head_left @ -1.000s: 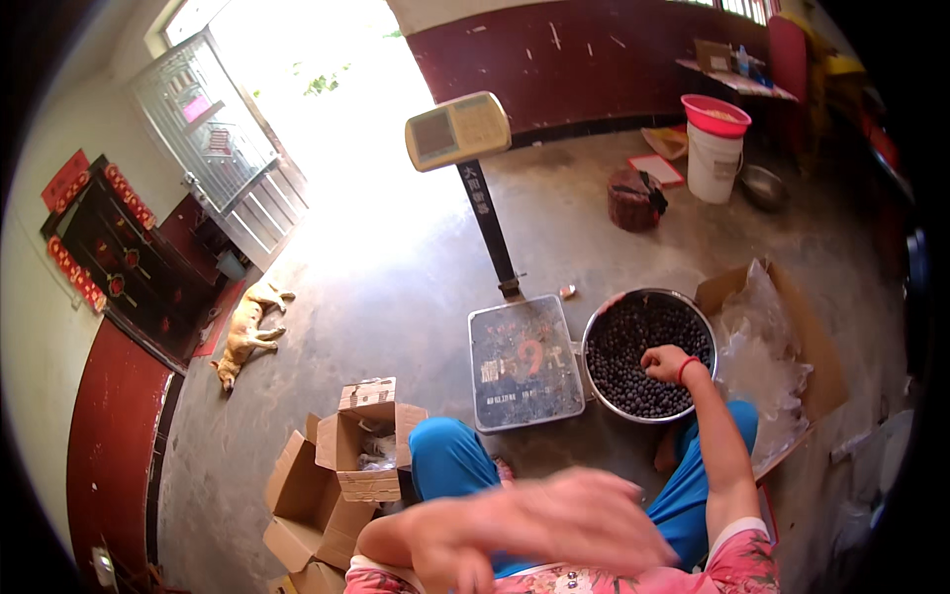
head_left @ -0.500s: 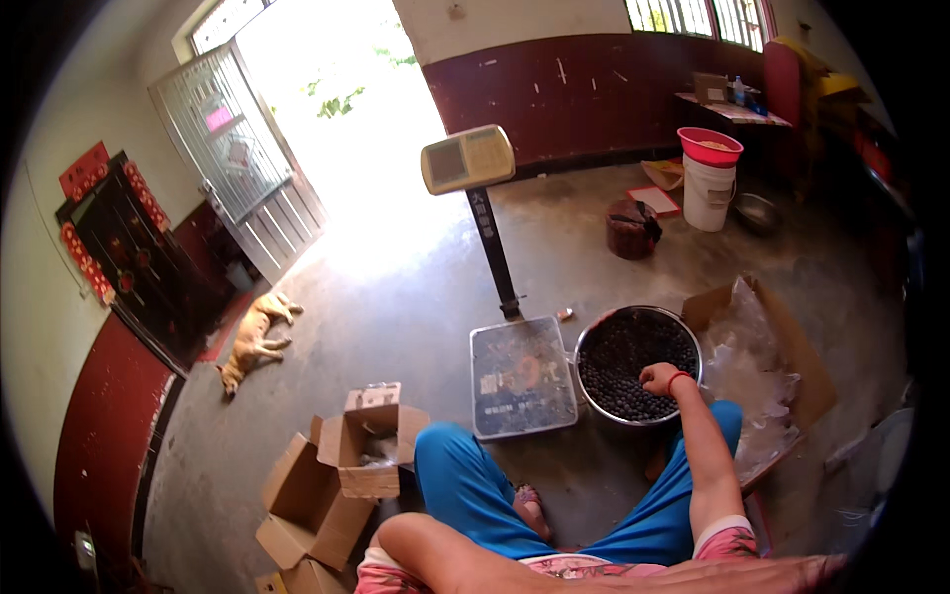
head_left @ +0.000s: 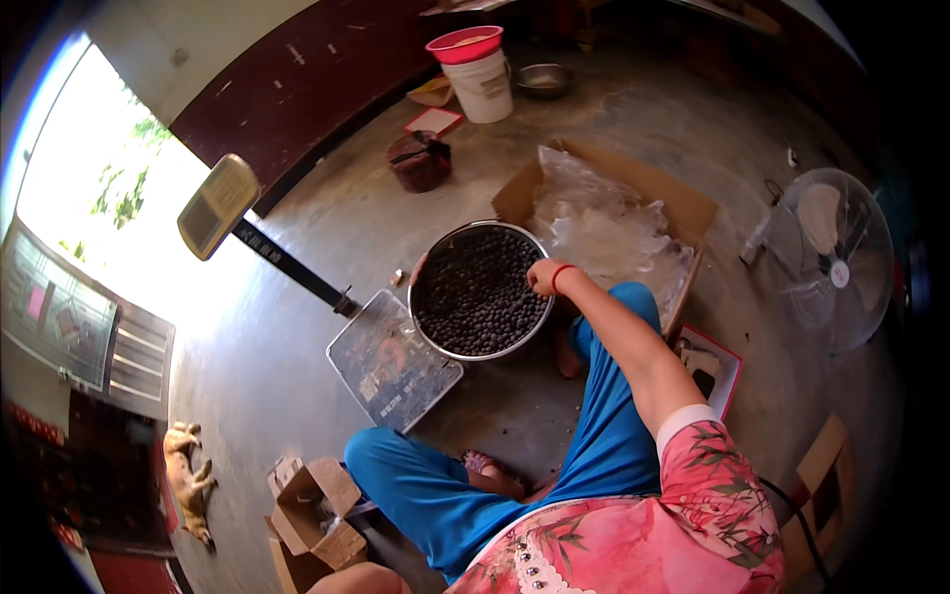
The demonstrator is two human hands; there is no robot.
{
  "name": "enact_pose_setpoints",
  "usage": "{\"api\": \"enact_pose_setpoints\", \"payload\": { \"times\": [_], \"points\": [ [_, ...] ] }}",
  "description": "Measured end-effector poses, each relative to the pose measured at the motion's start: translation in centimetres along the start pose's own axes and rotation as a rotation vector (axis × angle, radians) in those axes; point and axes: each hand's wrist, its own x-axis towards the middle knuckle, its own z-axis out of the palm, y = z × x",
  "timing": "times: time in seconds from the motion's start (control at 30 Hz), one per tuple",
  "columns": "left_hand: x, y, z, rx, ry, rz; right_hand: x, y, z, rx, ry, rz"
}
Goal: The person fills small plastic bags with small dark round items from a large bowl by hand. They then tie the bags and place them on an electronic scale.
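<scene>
A wide metal bowl (head_left: 435,342) full of small dark round fruits (head_left: 475,297) stands on the concrete floor in front of me, its left edge over the corner of a platform scale (head_left: 386,366). My right hand (head_left: 542,275), a red band at its wrist, lies curled on the bowl's right rim over the fruit; whether it grips anything is hidden. My left hand is out of view; only a bit of bare arm (head_left: 356,579) shows at the bottom edge. I sit with my legs in blue trousers (head_left: 594,436) folded beside the bowl.
The scale's display (head_left: 218,203) tilts on a dark pole. Behind the bowl, an open cardboard box (head_left: 683,203) holds clear plastic bags. A floor fan (head_left: 831,257) stands right, small cardboard boxes (head_left: 312,515) lower left, a dog (head_left: 183,480) lies far left, a white bucket (head_left: 485,84) at the back.
The view has swung right and tilted. My left hand, blurred in front a second ago, has dropped out of view. My right hand has stayed at the bowl's rim.
</scene>
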Motion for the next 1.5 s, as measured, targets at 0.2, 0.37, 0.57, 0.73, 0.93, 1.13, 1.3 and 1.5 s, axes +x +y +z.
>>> {"api": "enact_pose_setpoints", "payload": {
  "times": [0.2, 0.37, 0.57, 0.73, 0.93, 1.13, 1.3, 1.5],
  "points": [
    [0.1, 3.1, -5.1, 0.146, -0.166, -0.663, -1.4, 7.1, -5.2, 0.076, 0.232, 0.298],
    [-7.5, 5.7, -8.8, 0.799, 0.262, -0.846, 2.8, 10.7, -4.2, 0.034, 0.269, 0.489],
    [-21.1, 9.0, -16.4, 1.471, 0.817, -1.421, 5.4, 10.9, -1.2, 0.133, 0.475, 0.491],
    [-31.1, 14.6, -16.2, 1.997, 0.299, -1.516, 3.6, 6.9, -3.2, -0.058, 0.160, 0.452],
    [-31.0, 12.5, -16.5, 2.220, 0.213, -1.487, 4.3, 9.1, -5.9, 0.241, 0.835, 0.538],
    [-31.7, 11.6, -17.6, 2.152, 0.245, -1.506, 2.7, 9.7, -8.6, 0.376, 1.360, 0.342],
    [-31.3, 9.1, -18.4, 1.503, 0.931, -1.432, 0.6, -0.5, -10.8, 0.173, 1.318, -0.114],
    [-28.4, 2.2, -19.8, 0.437, 1.391, -1.285, -2.0, -13.5, -5.4, 0.120, 0.750, -0.868]
  ]
}}
